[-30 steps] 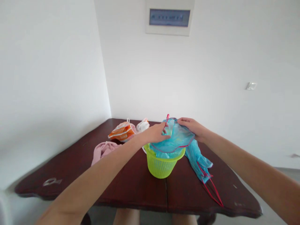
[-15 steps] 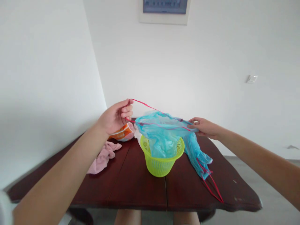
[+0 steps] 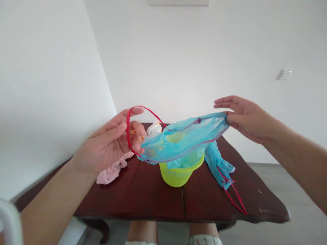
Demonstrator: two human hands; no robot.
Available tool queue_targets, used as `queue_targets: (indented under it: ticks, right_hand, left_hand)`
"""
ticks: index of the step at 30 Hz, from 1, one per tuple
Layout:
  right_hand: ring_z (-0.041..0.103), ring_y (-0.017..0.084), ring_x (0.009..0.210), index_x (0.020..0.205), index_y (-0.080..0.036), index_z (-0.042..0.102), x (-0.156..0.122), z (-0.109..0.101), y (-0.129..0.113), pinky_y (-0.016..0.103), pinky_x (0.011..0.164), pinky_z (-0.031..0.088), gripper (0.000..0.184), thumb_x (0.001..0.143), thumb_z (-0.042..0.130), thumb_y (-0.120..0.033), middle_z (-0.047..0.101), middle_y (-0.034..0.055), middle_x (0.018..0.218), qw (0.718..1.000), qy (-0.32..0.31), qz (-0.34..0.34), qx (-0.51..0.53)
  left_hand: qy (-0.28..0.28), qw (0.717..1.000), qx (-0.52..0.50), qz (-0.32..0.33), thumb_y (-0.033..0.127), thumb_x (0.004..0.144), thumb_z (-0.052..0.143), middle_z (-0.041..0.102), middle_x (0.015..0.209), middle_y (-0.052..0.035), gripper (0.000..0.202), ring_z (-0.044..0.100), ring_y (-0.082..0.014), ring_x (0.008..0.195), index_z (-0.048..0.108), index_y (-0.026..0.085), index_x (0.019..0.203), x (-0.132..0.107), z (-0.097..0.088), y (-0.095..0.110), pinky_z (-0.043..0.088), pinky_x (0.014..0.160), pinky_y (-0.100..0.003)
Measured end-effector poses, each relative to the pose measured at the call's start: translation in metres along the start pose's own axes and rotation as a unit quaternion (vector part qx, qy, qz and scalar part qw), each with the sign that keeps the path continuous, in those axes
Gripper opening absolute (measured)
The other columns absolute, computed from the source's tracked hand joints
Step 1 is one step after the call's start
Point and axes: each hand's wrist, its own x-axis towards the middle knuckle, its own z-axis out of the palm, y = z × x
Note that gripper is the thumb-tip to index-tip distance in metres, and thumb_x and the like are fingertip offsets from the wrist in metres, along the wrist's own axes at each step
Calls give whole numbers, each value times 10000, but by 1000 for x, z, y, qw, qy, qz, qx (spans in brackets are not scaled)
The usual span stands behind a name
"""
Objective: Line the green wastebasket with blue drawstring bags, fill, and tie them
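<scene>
A thin blue plastic bag with a red drawstring is stretched wide above a lime green basket on the dark wooden table. Its lower part hangs into the basket. My left hand holds the bag's left rim, and the red drawstring loop runs round its fingers. My right hand pinches the bag's right rim with the thumb, the other fingers stretched out. A second blue bag with red strings lies on the table just right of the basket.
A pink cloth lies left of the basket. A white bag and a bit of an orange one show behind my left hand. White walls meet in a corner behind the table. My knees show below the front edge.
Both hands have risen and spread apart, pulling the blue bag's mouth wide and lifting it above the basket. The left hand took up the red drawstring loop. The view tilted downward.
</scene>
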Motion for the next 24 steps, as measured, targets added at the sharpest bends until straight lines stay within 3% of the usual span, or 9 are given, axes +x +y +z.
queue_targets:
  ticks: [3,6,8,12,15,17,19,21,24]
  right_hand:
    - [731,203,880,1254,-250,803,13,7,3,296,615,511,507,783,791,-64,790,125,1416,998,47,-23,-39]
    - [728,219,867,1164,-239,800,14,21,37,288,614,530,463,734,771,-69,827,105,1295,995,33,54,-84]
    - [756,247,934,1116,-238,787,7,29,66,294,673,582,394,751,777,-90,842,105,1214,990,16,108,-93]
    - [753,248,894,1104,-252,752,-9,37,108,297,682,596,220,894,776,-192,830,90,1032,980,1,171,-99]
    - [716,211,793,1121,-235,761,-8,39,114,292,638,565,148,977,732,-249,809,77,1007,979,-9,146,-143]
    - [714,207,773,1123,-222,766,2,39,110,303,639,554,139,1016,682,-252,816,79,1015,976,-22,100,-193]
    - [740,224,846,1094,-220,771,15,39,105,316,710,559,129,1020,666,-219,831,81,1028,967,-21,55,-247]
    - [755,250,962,1053,-220,777,26,38,103,334,817,551,116,998,684,-178,841,83,1040,958,-4,29,-286]
    - [739,269,949,1036,-219,789,31,35,104,359,836,502,103,1006,698,-182,839,81,1002,946,18,19,-324]
  left_hand:
    - [-31,999,14,10,402,1096,828,877,1287,-104,607,910,-329,909,642,437,1673,8,3,-1,776,768,-486]
    - [-116,992,52,6,561,986,974,786,1588,-132,860,910,-416,1142,560,531,1740,20,-8,-27,783,887,-566]
    - [-151,983,104,16,673,1010,921,710,1705,-155,871,863,-441,1313,533,530,1776,24,-18,-49,758,1015,-589]
    - [-170,924,334,71,609,1080,859,622,1814,-189,780,599,-440,1692,601,400,1786,29,-21,-77,477,1403,-629]
    - [-175,866,459,90,596,1050,893,546,1889,-152,847,408,-424,1821,590,366,1806,42,-11,-86,231,1519,-612]
    - [-149,876,453,69,681,1112,772,541,1897,-138,838,428,-401,1814,524,365,1847,61,-4,-91,281,1499,-582]
    - [-102,914,392,17,791,1165,575,650,1800,-167,848,636,-400,1659,449,356,1882,87,1,-91,507,1348,-552]
    - [-50,943,328,-34,885,1161,391,808,1555,-208,927,845,-389,1306,445,296,1874,114,3,-84,672,1041,-480]
    - [-1,946,320,-49,983,1103,296,861,1137,-185,1056,830,-310,850,647,173,1682,134,3,-60,637,718,-370]
